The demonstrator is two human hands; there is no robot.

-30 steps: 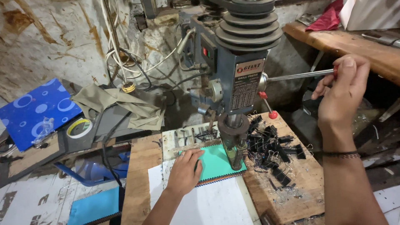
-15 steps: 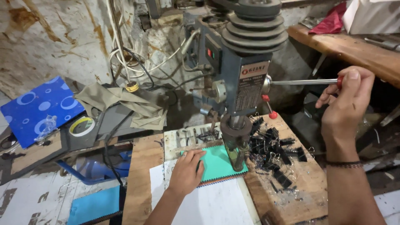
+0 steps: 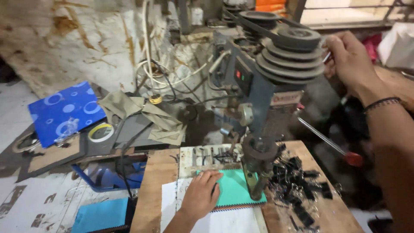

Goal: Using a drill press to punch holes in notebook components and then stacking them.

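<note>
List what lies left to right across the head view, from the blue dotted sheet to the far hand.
Blue dotted sheet → tape roll → left hand on the green notebook → drill press → black binder clips → right hand.

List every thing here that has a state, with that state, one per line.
Left hand: flat on the teal notebook.
Right hand: closed around a lever, raised beside the pulley.
Drill bit: down at the notebook.
Tape roll: lying flat.
Black clips: heaped loose.
</note>
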